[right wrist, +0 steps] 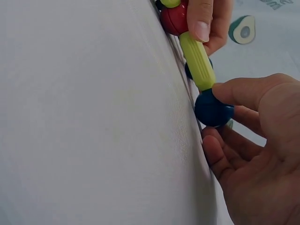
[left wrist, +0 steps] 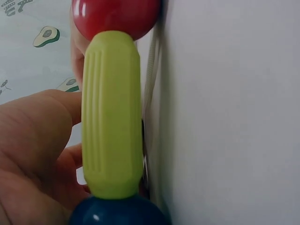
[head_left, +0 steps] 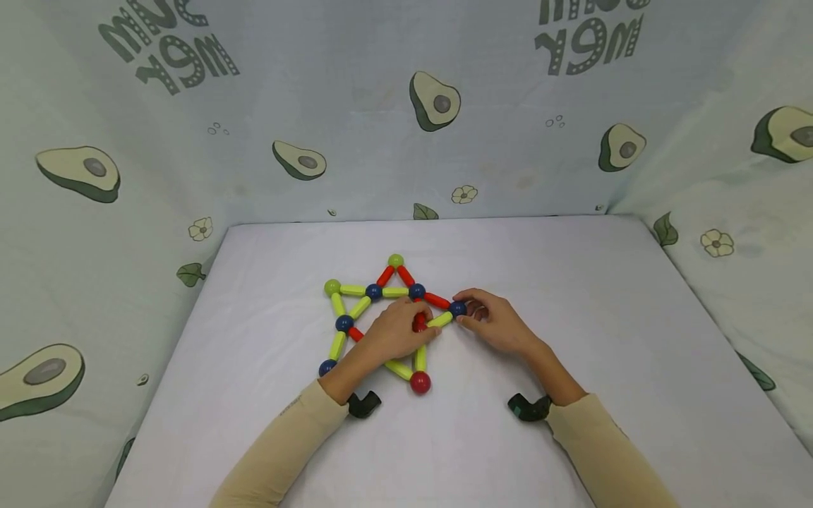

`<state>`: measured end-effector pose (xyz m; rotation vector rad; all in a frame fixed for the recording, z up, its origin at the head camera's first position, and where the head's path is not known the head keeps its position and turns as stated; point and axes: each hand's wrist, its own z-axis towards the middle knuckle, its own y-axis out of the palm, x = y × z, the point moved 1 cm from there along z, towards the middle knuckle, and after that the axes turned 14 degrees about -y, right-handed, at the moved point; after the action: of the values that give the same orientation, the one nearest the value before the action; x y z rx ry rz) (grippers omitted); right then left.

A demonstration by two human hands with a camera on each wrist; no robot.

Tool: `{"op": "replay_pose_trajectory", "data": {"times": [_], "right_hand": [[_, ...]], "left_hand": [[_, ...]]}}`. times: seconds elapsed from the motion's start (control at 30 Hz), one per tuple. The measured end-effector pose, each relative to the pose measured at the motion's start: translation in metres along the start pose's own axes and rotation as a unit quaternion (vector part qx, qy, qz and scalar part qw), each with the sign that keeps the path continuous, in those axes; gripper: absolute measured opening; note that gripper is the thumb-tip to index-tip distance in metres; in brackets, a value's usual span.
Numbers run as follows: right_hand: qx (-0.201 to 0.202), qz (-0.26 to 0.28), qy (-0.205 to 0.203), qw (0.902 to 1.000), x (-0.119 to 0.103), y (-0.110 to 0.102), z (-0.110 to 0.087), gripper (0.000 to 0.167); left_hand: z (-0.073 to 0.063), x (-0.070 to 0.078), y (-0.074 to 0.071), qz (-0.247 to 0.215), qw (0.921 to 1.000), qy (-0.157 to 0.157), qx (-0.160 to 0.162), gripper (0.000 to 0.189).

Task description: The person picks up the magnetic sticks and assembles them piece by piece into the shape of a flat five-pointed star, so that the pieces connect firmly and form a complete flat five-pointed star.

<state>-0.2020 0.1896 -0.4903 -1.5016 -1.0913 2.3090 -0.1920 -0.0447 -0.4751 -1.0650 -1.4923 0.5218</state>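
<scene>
A star-like figure of sticks and balls, a magnetic building set by its look, lies on the white table. My left hand (head_left: 396, 330) pinches a red ball (right wrist: 175, 18) on the figure's right side. At the right tip, my right hand (head_left: 498, 326) holds a dark blue ball (head_left: 457, 308) between thumb and fingers. A yellow-green stick (right wrist: 198, 61) joins these two balls, and a red stick (head_left: 437, 300) runs from the blue ball to another blue ball (head_left: 416, 291). My left forearm hides part of the figure. In the left wrist view, a yellow-green stick (left wrist: 112, 115) fills the foreground.
Green balls (head_left: 396, 261) mark the far tips, and a larger red ball (head_left: 420, 382) sits at the near tip. Another blue ball (head_left: 327, 367) is partly behind my left wrist. The table (head_left: 603, 303) ends at a curtain with printed avocados.
</scene>
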Motion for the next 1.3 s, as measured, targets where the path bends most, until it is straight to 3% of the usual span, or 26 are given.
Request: {"op": "replay_pose_trajectory", "data": {"times": [0.13, 0.2, 0.27, 0.4, 0.47, 0.57, 0.67, 0.77, 0.87, 1.13, 1.3], "right_hand": [[0.004, -0.005, 0.001, 1.0000, 0.001, 0.002, 0.000, 0.038], [0.005, -0.008, 0.004, 0.9999, 0.001, 0.003, 0.001, 0.038], [0.007, -0.012, 0.010, 0.9998, 0.001, 0.003, 0.000, 0.038], [0.009, -0.027, 0.023, 0.9993, 0.001, 0.001, 0.000, 0.038], [0.010, -0.032, 0.027, 0.9991, 0.002, -0.001, 0.000, 0.038], [0.011, -0.040, 0.032, 0.9986, 0.004, -0.005, 0.000, 0.040], [0.013, -0.047, 0.037, 0.9981, 0.005, -0.009, 0.002, 0.041], [0.015, -0.050, 0.040, 0.9978, 0.007, -0.012, 0.004, 0.042], [0.017, -0.049, 0.044, 0.9977, 0.009, -0.013, 0.007, 0.042], [0.015, -0.037, 0.046, 0.9981, 0.008, -0.013, 0.010, 0.043], [0.017, -0.042, 0.050, 0.9977, 0.007, -0.013, 0.009, 0.043]], "left_hand": [[0.000, -0.008, -0.007, -0.012, 0.9995, 0.022, -0.019, 0.042], [-0.001, -0.016, -0.016, -0.027, 0.9991, 0.031, -0.012, 0.042], [-0.003, -0.028, -0.029, -0.045, 0.9985, 0.027, 0.015, 0.038], [-0.008, -0.059, -0.057, -0.046, 0.9918, -0.032, 0.115, 0.038], [-0.010, -0.073, -0.068, -0.037, 0.9869, -0.077, 0.137, 0.047], [-0.012, -0.090, -0.078, -0.029, 0.9863, -0.120, 0.109, 0.061], [-0.008, -0.100, -0.078, -0.044, 0.9885, -0.129, 0.066, 0.064], [-0.001, -0.104, -0.073, -0.062, 0.9884, -0.125, 0.061, 0.057], [0.006, -0.104, -0.069, -0.077, 0.9855, -0.129, 0.079, 0.047], [0.016, -0.098, -0.063, -0.145, 0.9697, -0.169, 0.101, 0.039], [0.018, -0.097, -0.065, -0.138, 0.9733, -0.156, 0.096, 0.038]]}}
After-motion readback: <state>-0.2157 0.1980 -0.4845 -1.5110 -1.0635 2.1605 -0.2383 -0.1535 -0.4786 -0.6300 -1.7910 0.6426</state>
